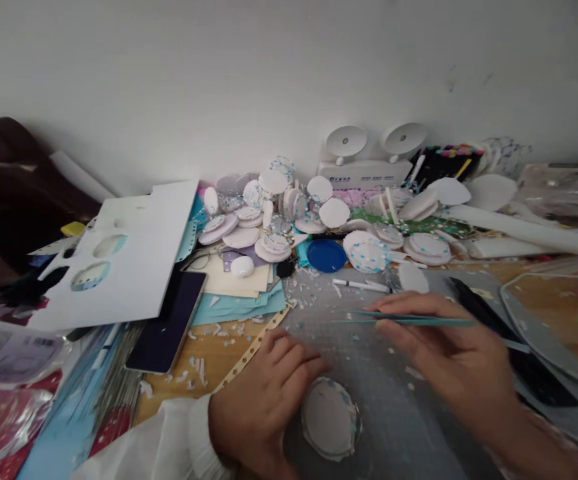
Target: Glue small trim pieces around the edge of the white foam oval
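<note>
Our left hand (263,393) lies curled on the grey mat (393,413), fingers folded in a loose fist, with its fingertips touching or just beside the left edge of a round white disc (329,419) dotted with pale blue flecks. The disc lies flat on the mat at the near centre, right of the left hand and nearer to us than the right hand (449,360).

Our right hand pinches a pair of teal tweezers (403,320) between thumb and fingers. Their long axis runs almost level, left to right, with the tips pointing left and ending well apart from the disc, farther from us and a little to its right. So the disc sits below and left of the tweezer tips, and the left hand is much the closer of the two to it.

Farther back on the worktop (209,347) lies a heap of similar white discs (263,220), a blue lid (326,255) and a white pen (361,285). To the left are a white board with round holes (133,253) and a dark phone (169,320).
</note>
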Demonstrator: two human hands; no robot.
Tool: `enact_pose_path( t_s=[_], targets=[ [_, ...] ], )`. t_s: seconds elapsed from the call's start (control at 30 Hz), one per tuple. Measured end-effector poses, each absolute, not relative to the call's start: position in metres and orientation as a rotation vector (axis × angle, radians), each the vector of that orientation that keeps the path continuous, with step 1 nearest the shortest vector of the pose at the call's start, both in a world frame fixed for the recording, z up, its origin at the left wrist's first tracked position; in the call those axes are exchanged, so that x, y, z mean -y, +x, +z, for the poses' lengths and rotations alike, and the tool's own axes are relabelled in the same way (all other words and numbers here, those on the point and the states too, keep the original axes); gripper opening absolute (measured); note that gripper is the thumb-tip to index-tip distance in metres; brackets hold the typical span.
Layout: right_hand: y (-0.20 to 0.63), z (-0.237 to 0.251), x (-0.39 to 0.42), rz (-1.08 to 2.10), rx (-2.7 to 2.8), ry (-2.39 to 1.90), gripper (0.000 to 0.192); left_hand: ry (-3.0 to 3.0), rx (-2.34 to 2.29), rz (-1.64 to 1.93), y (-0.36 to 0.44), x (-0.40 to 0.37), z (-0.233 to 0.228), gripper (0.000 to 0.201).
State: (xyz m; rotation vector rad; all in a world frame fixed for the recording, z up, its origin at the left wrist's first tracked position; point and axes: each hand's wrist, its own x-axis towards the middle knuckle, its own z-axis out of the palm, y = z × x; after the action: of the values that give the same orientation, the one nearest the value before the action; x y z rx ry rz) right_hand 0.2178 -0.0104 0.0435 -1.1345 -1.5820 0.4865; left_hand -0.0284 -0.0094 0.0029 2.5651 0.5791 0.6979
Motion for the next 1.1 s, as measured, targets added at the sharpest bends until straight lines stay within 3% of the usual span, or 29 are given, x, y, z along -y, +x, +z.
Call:
enact_pose_path(
  t_s=[0.13,0.23,0.57,0.97,1.1],
  targets=[
    [0.212,0.071,0.008,0.502,1.544,-1.129,0.004,2.007,-0.754,1.180,-0.030,0.017,0.006,0.054],
    [0.210,0.072,0.004,0.464,1.577,-1.085,0.006,1.531,-1.062,1.437,-0.027,0.019,0.006,0.052],
    [0.204,0.032,-0.002,0.586,1.953,-1.065,0.008,1.219,-1.162,1.369,-0.020,0.018,-0.003,0.060],
    [0.194,0.004,-0.009,0.655,2.004,-1.055,0.009,0.947,-1.096,1.336,-0.011,0.018,0.004,0.026],
    [0.191,0.000,-0.010,0.632,1.993,-1.049,0.011,0.779,-0.966,1.250,-0.013,0.024,0.002,0.024]
  ],
)
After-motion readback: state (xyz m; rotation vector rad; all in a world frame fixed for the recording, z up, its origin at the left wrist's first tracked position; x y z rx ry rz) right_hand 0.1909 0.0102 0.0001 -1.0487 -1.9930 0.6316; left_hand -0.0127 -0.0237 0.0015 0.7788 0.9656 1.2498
